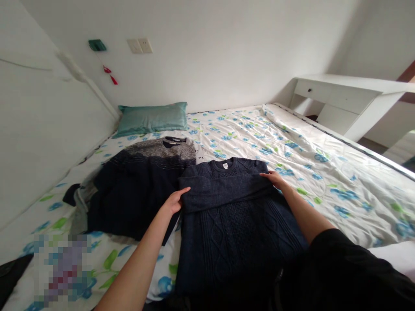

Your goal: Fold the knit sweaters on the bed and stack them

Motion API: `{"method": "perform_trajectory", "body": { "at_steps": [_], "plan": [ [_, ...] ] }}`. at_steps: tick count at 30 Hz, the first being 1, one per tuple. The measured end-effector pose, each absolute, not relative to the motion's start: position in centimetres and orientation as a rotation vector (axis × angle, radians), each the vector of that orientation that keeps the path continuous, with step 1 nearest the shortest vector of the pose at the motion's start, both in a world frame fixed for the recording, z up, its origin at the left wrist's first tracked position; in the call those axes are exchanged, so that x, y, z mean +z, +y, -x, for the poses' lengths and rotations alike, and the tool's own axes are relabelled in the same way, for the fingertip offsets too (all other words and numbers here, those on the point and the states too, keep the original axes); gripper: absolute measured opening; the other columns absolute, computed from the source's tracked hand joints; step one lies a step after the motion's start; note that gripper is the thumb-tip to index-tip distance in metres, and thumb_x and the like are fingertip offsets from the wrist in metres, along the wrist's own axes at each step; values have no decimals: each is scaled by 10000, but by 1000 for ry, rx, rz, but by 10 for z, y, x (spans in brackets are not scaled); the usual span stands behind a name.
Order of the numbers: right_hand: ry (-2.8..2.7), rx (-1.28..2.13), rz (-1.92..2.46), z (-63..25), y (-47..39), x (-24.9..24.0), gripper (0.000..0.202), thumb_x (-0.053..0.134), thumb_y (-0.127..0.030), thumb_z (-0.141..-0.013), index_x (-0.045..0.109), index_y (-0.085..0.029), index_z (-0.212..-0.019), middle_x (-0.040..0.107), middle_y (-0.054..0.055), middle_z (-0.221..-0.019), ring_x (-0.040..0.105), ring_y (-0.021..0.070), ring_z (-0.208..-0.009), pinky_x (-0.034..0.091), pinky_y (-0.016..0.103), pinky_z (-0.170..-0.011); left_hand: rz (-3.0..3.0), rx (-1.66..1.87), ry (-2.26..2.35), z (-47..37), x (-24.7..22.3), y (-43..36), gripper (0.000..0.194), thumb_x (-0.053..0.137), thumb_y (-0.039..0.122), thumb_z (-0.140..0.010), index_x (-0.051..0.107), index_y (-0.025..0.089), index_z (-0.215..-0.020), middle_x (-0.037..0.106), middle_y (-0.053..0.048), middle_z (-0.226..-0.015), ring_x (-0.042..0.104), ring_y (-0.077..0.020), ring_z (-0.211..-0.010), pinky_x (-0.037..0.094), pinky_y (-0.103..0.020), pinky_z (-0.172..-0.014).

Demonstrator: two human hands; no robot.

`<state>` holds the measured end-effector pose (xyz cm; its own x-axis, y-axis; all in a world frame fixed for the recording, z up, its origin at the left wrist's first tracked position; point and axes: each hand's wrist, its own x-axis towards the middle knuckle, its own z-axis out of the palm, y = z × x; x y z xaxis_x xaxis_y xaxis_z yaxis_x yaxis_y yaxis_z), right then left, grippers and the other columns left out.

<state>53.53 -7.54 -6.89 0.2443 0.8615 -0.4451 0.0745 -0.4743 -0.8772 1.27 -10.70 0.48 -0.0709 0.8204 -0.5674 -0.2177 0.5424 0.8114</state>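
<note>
A navy cable-knit sweater lies on the bed with its collar toward the wall. One sleeve is laid across its chest. My left hand pinches the sweater at the left end of that sleeve band, thumb on top and fingers underneath. At the opposite end, my right hand grips the sleeve near the right shoulder, its fingers partly hidden by the cloth. Just left of it is a dark sweater with a speckled grey yoke, spread over paler garments whose edges show.
The floral bedsheet is wrinkled on the right. A green pillow rests against the wall. A white desk with drawers stands beyond the bed's right edge. A blurred patch covers something at lower left.
</note>
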Motion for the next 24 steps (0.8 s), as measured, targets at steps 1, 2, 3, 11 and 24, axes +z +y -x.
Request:
{"method": "perform_trajectory", "body": {
  "at_steps": [1, 2, 3, 11, 24],
  "plan": [
    [-845, 1370, 1746, -533, -71, -67, 249, 852, -296, -941, 738, -137, -1094, 831, 114, -984, 780, 186, -805, 645, 257, -738, -566, 916, 1377, -13, 5, -105, 235, 877, 121, -812, 799, 124, -1034, 874, -142, -972, 841, -260, -821, 714, -364, -797],
    [-846, 1445, 1732, -530, -67, -63, 253, 851, -280, -934, 734, -146, -1114, 837, 113, -1012, 793, 196, -829, 662, 274, -765, -576, 908, 1376, -14, 5, -103, 251, 875, 116, -808, 797, 124, -1046, 875, -142, -968, 843, -265, -816, 717, -375, -798],
    [-862, 1508, 1713, -529, -62, -59, 272, 856, -261, -920, 731, -157, -1138, 842, 108, -1029, 803, 204, -846, 673, 287, -785, -595, 918, 1381, -14, 5, -100, 280, 876, 106, -797, 793, 125, -1063, 875, -139, -962, 843, -267, -805, 717, -381, -790],
    [-1009, 1351, 1210, -562, 2, -3, 694, 902, -171, -774, 676, -302, -1416, 836, -1, -1047, 775, 180, -784, 681, 270, -716, -762, 1264, 1315, -5, 47, -20, 667, 933, 66, -692, 747, 187, -1321, 867, -76, -992, 845, -267, -828, 720, -405, -831],
    [-1042, 1364, 1967, -589, -45, -57, 651, 993, -488, -802, 724, -204, -1323, 786, 154, -1280, 733, 210, -977, 629, 302, -788, -836, 883, 1536, 2, 5, -64, 830, 1023, 226, -708, 648, 214, -1448, 830, -143, -1229, 798, -212, -1013, 588, -365, -1024]
  ]
}}
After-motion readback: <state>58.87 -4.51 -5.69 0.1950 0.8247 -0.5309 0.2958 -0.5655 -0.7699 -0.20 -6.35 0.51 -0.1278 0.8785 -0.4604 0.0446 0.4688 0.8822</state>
